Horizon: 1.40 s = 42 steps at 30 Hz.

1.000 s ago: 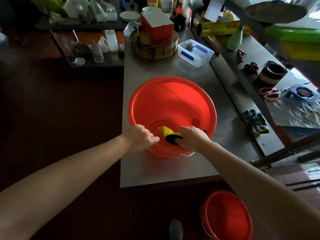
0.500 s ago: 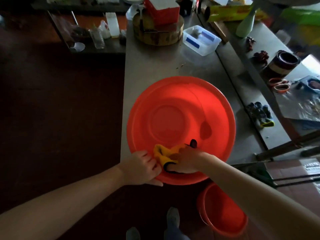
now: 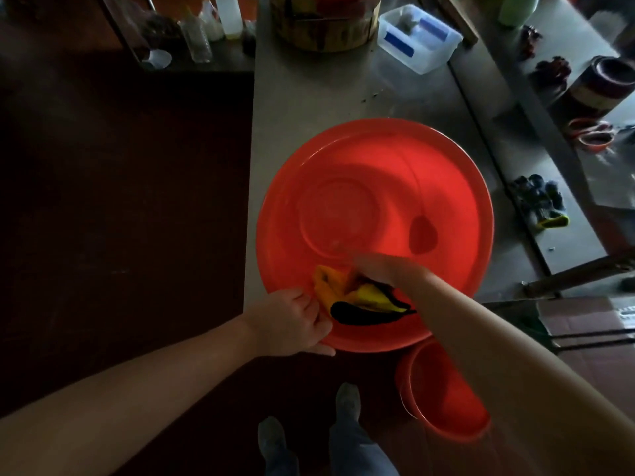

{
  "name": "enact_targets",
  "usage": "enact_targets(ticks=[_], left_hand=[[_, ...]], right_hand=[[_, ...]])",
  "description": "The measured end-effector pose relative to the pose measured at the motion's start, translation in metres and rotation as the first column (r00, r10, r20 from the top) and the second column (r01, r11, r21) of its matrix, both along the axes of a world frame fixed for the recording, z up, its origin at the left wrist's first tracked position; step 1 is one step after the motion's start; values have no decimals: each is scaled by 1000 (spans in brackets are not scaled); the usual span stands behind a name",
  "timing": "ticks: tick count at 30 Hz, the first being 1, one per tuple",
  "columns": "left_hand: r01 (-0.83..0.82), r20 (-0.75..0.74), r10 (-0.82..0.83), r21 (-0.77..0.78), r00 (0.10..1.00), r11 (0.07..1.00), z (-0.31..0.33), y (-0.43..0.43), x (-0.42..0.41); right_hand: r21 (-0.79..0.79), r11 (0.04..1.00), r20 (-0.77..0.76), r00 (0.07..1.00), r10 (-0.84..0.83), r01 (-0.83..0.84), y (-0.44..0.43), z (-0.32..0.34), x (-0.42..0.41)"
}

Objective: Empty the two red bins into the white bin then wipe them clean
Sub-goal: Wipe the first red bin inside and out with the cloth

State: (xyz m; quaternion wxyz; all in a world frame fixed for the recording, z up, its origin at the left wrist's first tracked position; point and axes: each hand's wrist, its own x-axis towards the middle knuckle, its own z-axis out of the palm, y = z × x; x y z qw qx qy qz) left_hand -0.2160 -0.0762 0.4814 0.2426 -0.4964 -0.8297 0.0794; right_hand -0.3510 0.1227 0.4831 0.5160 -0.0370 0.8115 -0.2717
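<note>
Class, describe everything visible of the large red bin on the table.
The large red bin is round, seemingly smooth plastic, with a broad rim, sloping walls and a circular floor. A dark oval patch marks its right wall. The right hand presses a yellow and black cloth on its near inner wall; the left hand grips the near rim. It sits on the metal table.

The grey metal table (image 3: 309, 97) carries the big red bin (image 3: 446, 187), whose near rim reaches out past the near table edge. At the far end stand a round wood block (image 3: 323, 32) and, right of it, a clear box (image 3: 419, 39). On the second metal top (image 3: 515, 139) at the right lie dark gloves (image 3: 539, 204) and, farther, orange scissors (image 3: 591, 135); the small red bin (image 3: 446, 407) stands on the dark floor (image 3: 120, 201), near right.
</note>
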Motion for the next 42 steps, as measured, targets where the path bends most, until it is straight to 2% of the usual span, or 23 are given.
enact_targets(ticks=[1, 2, 3, 7, 8, 11, 14, 16, 18, 20, 23, 26, 27, 29, 31, 33, 34, 36, 37, 39, 42], left_hand=[[0, -3, 0, -2, 1000, 1000, 2, 3, -1], [-6, -8, 6, 2, 1000, 1000, 3, 5, -3], [-13, -11, 14, 8, 1000, 1000, 5, 6, -4], [-40, 9, 40, -1, 999, 999, 9, 6, -2], [-37, 12, 37, -9, 999, 999, 8, 6, 0], [-4, 8, 4, -44, 1000, 999, 4, 9, 2], [18, 6, -18, -101, 1000, 995, -5, 10, 7], [-3, -11, 1, -132, 1000, 991, -9, 8, 13], [-5, 7, 6, -146, 1000, 989, -12, 6, 18], [-2, 15, 4, -147, 1000, 989, -13, 8, 20], [3, -2, -3, -149, 1000, 989, -13, 13, 20], [6, 14, -4, -154, 1000, 988, -12, 17, 19], [9, 20, -6, -154, 1000, 988, -13, 18, 18], [17, 27, -13, -162, 1000, 987, -15, 17, 18], [15, 22, -12, -170, 1000, 985, -16, 15, 18], [2, 8, -1, -157, 1000, 988, -15, 12, 16], [-6, 2, 6, -145, 1000, 989, -14, 10, 16], [-25, -1, 25, -115, 1000, 993, -11, 9, 14], [-39, -1, 39, -99, 999, 994, -10, 10, 14], [-63, -1, 63, -71, 998, 995, -9, 14, 15], [-90, 14, 91, -63, 996, 994, -10, 16, 18]], right_hand=[[42, 988, -123, 981, 151, -147, -2, -3, 3], [141, 945, -223, 920, 321, -295, -5, -5, 8], [241, 897, -303, 849, 433, -371, -6, -7, 13], [279, 893, -396, 804, 443, -354, -2, -20, 29], [283, 884, -383, 801, 459, -371, 0, -24, 32], [242, 917, -289, 878, 380, -317, -3, -34, 34], [252, 855, -282, 810, 513, -454, -10, -52, 38], [263, 863, -303, 812, 499, -432, -9, -63, 37], [326, 837, -343, 770, 537, -439, -1, -75, 32], [462, 782, -398, 690, 605, -418, 15, -83, 22], [596, 756, -503, 608, 614, -270, 40, -81, 5], [696, 651, -400, 588, 703, -304, 50, -84, -1], [702, 643, -379, 603, 702, -306, 47, -85, -1], [597, 717, -395, 645, 653, -360, 32, -84, 9], [383, 825, -457, 691, 560, -415, 7, -85, 22], [211, 913, -450, 795, 407, -348, -17, -80, 31], [158, 942, -419, 844, 335, -296, -25, -76, 30], [116, 948, -383, 867, 319, -298, -27, -72, 30], [139, 933, -370, 856, 361, -333, -24, -70, 28], [297, 855, -358, 781, 512, -425, -7, -69, 20], [581, 727, -394, 655, 645, -366, 26, -59, 2]])
